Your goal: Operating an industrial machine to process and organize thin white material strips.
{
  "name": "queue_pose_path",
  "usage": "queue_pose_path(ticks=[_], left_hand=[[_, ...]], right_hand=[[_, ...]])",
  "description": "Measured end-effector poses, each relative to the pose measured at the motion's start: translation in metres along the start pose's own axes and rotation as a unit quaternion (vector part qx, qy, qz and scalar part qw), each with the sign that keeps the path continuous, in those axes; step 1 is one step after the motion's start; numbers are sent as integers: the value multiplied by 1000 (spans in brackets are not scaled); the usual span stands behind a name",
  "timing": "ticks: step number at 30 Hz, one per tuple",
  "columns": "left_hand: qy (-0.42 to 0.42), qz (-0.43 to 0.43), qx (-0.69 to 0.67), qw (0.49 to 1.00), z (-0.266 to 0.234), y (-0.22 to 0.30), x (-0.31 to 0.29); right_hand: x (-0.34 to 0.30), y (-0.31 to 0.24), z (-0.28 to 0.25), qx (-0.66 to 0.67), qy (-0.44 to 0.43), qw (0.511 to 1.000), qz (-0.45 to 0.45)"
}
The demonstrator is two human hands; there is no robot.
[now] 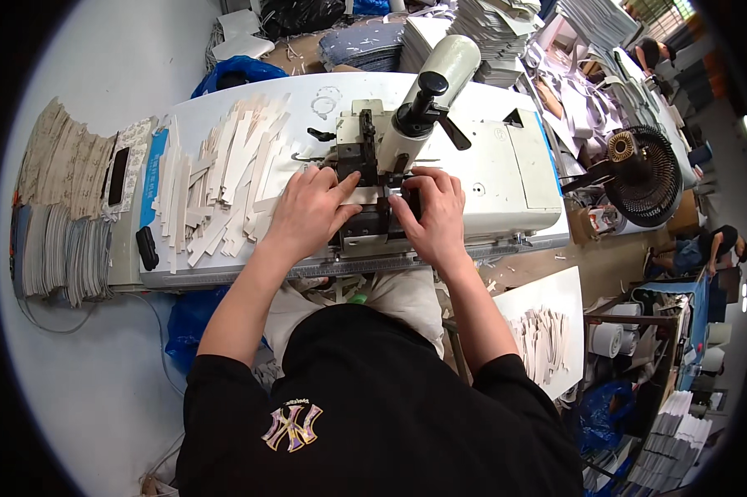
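A cream-coloured bench machine, which looks like a skiving machine, stands across the white worktable. At its dark work head, a short pale strip lies crosswise. My left hand comes from the left, its thumb and index finger closed about the strip's left part. Over the right side of the head, my right hand is bent, thumb and fingers curled close to the strip's right end. What lies under those fingertips is hidden. A loose heap of pale strips covers the table left of my left hand.
Stacked patterned and grey sheets stand at the far left, beside a dark phone. On the right are a black fan and a white board bearing more strips. Sheet piles rise behind the table. Two people are farther right.
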State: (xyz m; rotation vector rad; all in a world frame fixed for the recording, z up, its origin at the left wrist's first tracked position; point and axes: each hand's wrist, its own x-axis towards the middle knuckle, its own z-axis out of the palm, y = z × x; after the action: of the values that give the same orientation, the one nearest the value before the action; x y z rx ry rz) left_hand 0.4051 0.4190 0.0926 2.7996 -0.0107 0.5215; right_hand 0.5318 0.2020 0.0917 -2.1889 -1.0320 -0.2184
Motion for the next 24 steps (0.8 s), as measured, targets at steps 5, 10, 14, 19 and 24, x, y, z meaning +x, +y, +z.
queue_pose_path(ticks=[5, 10, 14, 19, 24], left_hand=[[-6, -16, -12, 1000, 2, 5, 1], [4, -19, -26, 999, 1, 7, 2], [6, -22, -38, 999, 1, 8, 2], [24, -39, -64, 997, 6, 0, -2], [66, -189, -178, 963, 21, -40, -16]], right_hand=[[5, 5, 1, 25, 2, 999, 31], [5, 21, -10, 63, 89, 992, 61], [-2, 46, -44, 65, 136, 986, 74], [-15, 99, -83, 90, 190, 967, 147], [-31, 154, -88, 176, 357, 871, 287]])
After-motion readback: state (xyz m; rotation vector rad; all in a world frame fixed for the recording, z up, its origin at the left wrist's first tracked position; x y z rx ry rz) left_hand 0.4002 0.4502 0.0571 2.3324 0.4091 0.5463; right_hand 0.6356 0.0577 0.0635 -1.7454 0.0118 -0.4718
